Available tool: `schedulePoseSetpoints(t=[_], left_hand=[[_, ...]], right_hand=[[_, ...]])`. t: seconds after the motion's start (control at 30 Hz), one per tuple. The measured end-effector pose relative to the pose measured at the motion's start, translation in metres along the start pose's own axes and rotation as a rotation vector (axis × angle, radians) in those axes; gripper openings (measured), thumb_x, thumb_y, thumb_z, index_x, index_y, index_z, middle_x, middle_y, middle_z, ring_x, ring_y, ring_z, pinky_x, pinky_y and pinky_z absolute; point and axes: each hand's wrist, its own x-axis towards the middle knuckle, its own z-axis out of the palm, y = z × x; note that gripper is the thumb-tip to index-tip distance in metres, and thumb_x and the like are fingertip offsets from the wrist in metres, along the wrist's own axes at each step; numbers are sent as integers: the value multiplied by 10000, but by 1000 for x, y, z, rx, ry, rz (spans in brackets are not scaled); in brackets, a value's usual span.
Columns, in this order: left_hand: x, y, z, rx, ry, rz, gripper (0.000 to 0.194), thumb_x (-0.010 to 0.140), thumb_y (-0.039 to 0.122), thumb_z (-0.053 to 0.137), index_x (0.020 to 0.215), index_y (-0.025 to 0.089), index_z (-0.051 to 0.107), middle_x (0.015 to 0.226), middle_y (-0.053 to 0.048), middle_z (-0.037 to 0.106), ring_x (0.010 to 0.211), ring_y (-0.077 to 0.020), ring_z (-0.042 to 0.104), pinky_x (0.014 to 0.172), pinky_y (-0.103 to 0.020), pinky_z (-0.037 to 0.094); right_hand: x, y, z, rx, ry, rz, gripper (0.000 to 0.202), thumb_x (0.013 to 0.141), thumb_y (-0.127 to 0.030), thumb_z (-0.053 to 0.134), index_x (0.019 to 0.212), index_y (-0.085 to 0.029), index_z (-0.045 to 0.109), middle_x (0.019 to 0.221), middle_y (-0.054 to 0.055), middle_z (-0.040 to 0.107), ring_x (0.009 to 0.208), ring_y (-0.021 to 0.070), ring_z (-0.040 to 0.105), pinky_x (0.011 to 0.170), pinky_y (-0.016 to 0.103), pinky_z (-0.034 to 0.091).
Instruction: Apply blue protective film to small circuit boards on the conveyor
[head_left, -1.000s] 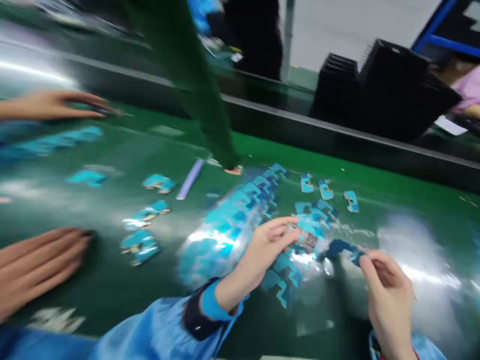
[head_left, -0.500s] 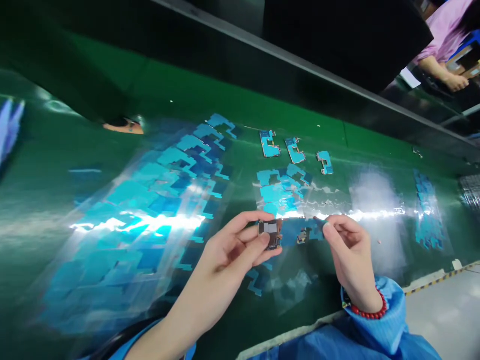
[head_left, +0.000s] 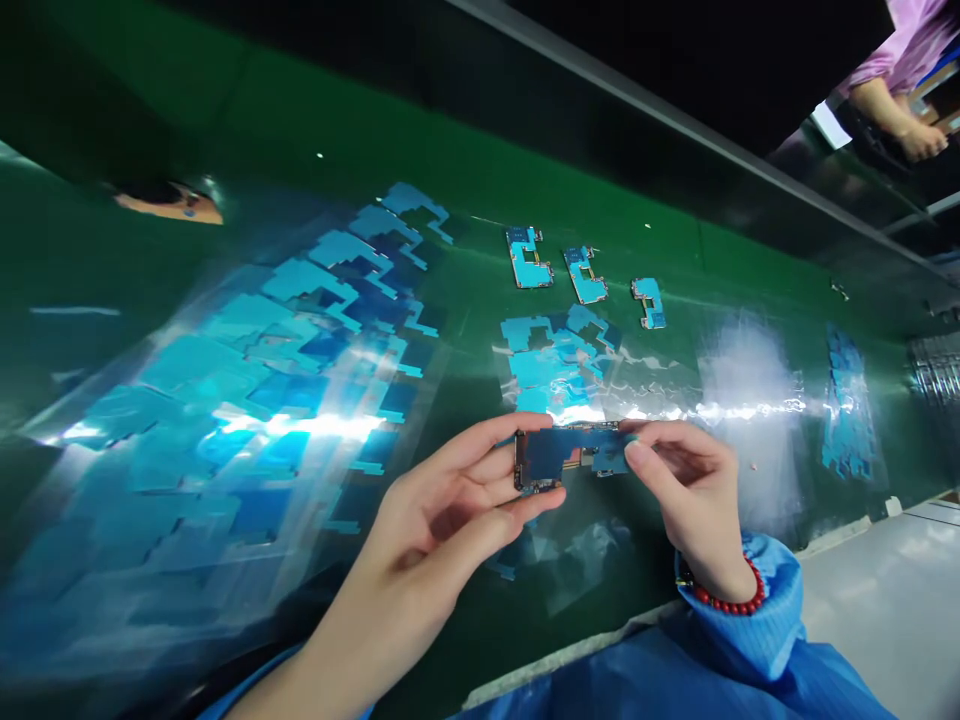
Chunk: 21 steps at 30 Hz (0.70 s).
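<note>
A small circuit board [head_left: 559, 458] with a blue film on its face is held above the green belt [head_left: 480, 180] between both hands. My left hand [head_left: 442, 520] pinches its left end between thumb and fingers. My right hand [head_left: 686, 495] grips its right end, where a blue film piece lies under the thumb. A red bead bracelet [head_left: 724, 600] circles my right wrist, above a blue sleeve.
A clear sheet of blue film pieces [head_left: 262, 370] lies left of the hands, a smaller one [head_left: 555, 365] just beyond them. Three boards [head_left: 581, 275] lie in a row farther back. Another film sheet [head_left: 847, 420] is at the right. Another person's arm [head_left: 892, 110] shows top right.
The view swung right and steadied. The board came up between both hands, and the blue film piece in my right hand now lies against the board's face.
</note>
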Motion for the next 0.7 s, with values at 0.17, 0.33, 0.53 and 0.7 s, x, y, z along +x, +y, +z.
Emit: schedulePoseSetpoints(t=[0.17,0.33,0.53,0.7], left_hand=[[-3,-5,-3,-1,-36,38,436,614,214,748,1048,258,753,1277,-32,647,1105,-334,651,833,-321,617],[-8,1,4,-47,-17,-1,333,695,203,744,1026,238,739,1152,-30,716,1112,-290,653,854,-260,607],[-14,9,12,-63,54,-24,293,695,224,734,987,245,751,1130,-12,726,1063,-261,680,822,-226,612],[-10,4,6,-143,-15,-27,232,737,210,729,950,294,769,936,0,767,938,-192,721,781,-175,598]], right_hand=[[2,-8,2,-76,1,-108,121,757,-135,753,769,-256,755,792,-16,743,702,137,703,648,200,599],[3,-11,2,-126,-38,-193,166,760,-78,730,779,-240,756,782,-8,743,770,163,719,703,226,616],[4,-10,3,-125,-48,-232,201,756,-47,720,796,-240,757,801,-10,742,813,165,716,730,237,617],[3,-11,3,-148,-49,-261,188,760,-50,727,792,-234,751,790,-5,736,802,174,712,716,255,612]])
